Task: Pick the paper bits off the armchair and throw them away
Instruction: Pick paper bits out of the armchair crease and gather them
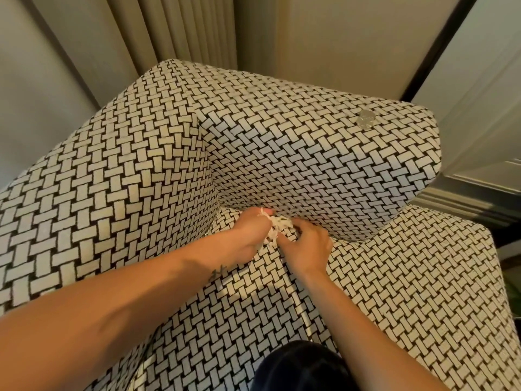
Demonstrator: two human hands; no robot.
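Paper bits point(277, 225): one white shredded clump, in the back corner of the armchair point(141, 179) seat, where the seat meets the backrest and the left arm.

My left hand point(248, 235): fingers curled round the clump from the left, gripping it; shreds stick out above and below the fingers. A small tattoo shows on that wrist.

My right hand point(307, 244): just right of the clump, fingers curled down, knuckles toward me. The thumb tip lies against the clump's lower edge. The fingertips are hidden behind the knuckles, so I cannot tell whether this hand pinches any paper.

In the way: both hands cover most of the clump and the seat corner under it. Any bits lying beneath them cannot be seen. The woven black-and-cream pattern also makes small white scraps hard to pick out.

Around: a small round silvery disc point(365, 119) lies on top of the backrest, toward its right end, well apart from the hands. A beige pleated curtain point(183, 24) hangs behind the chair. A dark frame strip point(439, 46) runs diagonally at upper right, with pale moulding point(465, 198) below it. A dark rounded shape point(304, 365) sits at the bottom edge between my forearms; I cannot tell what it is.
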